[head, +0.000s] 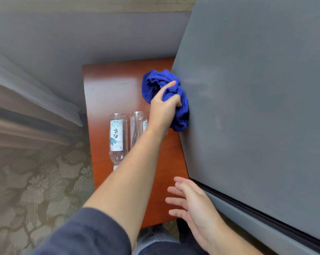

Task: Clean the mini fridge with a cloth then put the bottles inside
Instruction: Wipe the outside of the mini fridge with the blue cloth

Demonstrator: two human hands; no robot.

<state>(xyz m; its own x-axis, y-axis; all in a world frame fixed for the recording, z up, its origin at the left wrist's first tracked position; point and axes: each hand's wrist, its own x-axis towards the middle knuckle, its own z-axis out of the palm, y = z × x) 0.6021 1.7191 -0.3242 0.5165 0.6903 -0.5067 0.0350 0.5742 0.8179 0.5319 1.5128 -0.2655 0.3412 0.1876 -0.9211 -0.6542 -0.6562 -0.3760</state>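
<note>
The grey mini fridge (256, 107) fills the right side, its top surface facing me and its door closed. My left hand (164, 109) grips a bunched blue cloth (155, 81) and presses it against the fridge's left edge. My right hand (190, 201) hovers with fingers spread near the fridge's lower left corner, holding nothing. Two clear water bottles lie side by side on the wooden table (109, 89): one with a white label (117, 137), the other (137, 126) partly hidden behind my left forearm.
The reddish wooden table stands against a grey wall (81, 37). A curtain (26, 100) hangs at the left above patterned carpet (35, 181). My knee shows at the bottom.
</note>
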